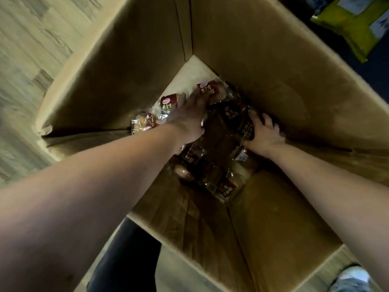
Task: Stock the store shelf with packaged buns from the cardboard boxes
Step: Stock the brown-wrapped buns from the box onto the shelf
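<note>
- Head view: cardboard box (273, 81) is nearly emptied — few packaged buns (210, 175) are left at its bottom.
- Fingers of the left hand (187, 121) are spread over them; those of the right hand (266, 135) are curled round one.

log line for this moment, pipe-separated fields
stage: picking from cardboard box | left hand: on bun packs, grip unclear | right hand: grips bun pack

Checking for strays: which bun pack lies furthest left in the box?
The pack showing a pale bun, left of the left hand; the others lie further right.
</note>
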`<act>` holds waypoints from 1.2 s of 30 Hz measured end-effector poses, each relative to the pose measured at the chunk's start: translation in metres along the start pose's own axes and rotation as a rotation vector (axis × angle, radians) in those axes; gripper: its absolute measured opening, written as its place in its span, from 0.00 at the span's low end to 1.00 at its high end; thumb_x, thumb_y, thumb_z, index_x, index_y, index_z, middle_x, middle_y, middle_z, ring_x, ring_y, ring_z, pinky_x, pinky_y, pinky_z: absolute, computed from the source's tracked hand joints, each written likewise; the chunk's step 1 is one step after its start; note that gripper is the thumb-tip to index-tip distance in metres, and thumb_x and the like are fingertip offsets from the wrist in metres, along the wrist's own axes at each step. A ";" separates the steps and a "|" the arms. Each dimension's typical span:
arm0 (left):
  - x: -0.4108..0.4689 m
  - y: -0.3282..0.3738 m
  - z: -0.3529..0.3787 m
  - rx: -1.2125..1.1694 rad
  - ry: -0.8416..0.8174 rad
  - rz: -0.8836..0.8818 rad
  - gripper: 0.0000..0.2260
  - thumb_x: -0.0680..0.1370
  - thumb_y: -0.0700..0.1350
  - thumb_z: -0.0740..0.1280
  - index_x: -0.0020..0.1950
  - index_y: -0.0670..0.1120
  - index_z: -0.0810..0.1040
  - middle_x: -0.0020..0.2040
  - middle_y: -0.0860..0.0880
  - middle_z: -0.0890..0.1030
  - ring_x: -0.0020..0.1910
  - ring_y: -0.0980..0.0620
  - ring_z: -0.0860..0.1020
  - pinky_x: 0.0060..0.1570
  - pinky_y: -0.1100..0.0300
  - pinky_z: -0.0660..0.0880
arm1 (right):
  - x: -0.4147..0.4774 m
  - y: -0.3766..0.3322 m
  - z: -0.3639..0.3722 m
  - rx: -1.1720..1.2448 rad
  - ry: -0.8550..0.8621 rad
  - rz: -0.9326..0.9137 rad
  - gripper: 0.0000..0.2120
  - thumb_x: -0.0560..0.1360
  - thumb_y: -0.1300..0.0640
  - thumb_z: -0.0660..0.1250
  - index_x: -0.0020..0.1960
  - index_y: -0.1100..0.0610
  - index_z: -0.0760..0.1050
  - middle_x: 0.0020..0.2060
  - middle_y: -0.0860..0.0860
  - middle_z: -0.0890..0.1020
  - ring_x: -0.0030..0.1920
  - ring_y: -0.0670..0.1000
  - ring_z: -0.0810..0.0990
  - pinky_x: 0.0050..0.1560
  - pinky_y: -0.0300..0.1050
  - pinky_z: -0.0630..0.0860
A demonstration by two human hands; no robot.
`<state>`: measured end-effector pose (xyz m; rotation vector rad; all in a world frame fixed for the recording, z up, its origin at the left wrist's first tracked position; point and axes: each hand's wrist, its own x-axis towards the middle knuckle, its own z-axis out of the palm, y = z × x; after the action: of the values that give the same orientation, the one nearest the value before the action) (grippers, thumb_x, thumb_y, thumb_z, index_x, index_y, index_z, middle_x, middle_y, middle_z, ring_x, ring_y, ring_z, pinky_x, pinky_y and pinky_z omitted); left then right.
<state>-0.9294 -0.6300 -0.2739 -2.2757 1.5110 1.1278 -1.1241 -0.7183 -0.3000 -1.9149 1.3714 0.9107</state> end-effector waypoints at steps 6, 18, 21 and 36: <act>0.054 0.018 -0.008 -0.098 0.086 0.022 0.38 0.76 0.53 0.67 0.78 0.53 0.47 0.78 0.48 0.47 0.75 0.39 0.49 0.73 0.43 0.54 | 0.004 0.003 0.005 -0.086 0.073 -0.025 0.45 0.71 0.38 0.68 0.77 0.44 0.43 0.74 0.54 0.54 0.70 0.62 0.56 0.66 0.59 0.63; 0.047 0.040 -0.002 0.172 -0.024 -0.134 0.29 0.76 0.50 0.68 0.72 0.53 0.56 0.69 0.40 0.63 0.67 0.38 0.64 0.64 0.39 0.62 | -0.007 -0.007 0.004 0.092 -0.002 -0.053 0.39 0.72 0.55 0.71 0.76 0.50 0.53 0.63 0.60 0.71 0.60 0.60 0.74 0.56 0.46 0.73; 0.036 0.032 -0.015 0.148 -0.042 -0.119 0.30 0.75 0.50 0.69 0.71 0.54 0.56 0.66 0.41 0.65 0.64 0.40 0.67 0.63 0.42 0.65 | -0.021 -0.015 -0.007 0.101 -0.041 -0.052 0.38 0.73 0.59 0.68 0.76 0.47 0.51 0.61 0.58 0.74 0.59 0.58 0.76 0.53 0.44 0.74; -0.202 0.066 -0.244 0.124 0.025 -0.151 0.34 0.73 0.51 0.70 0.73 0.47 0.56 0.64 0.40 0.67 0.65 0.40 0.67 0.59 0.50 0.69 | -0.266 -0.125 -0.222 -0.055 0.021 -0.303 0.33 0.73 0.65 0.62 0.74 0.53 0.54 0.58 0.59 0.75 0.55 0.59 0.77 0.49 0.48 0.76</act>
<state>-0.9051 -0.6465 0.0484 -2.2840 1.3510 0.9415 -1.0247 -0.7163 0.0544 -2.1070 1.0376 0.7866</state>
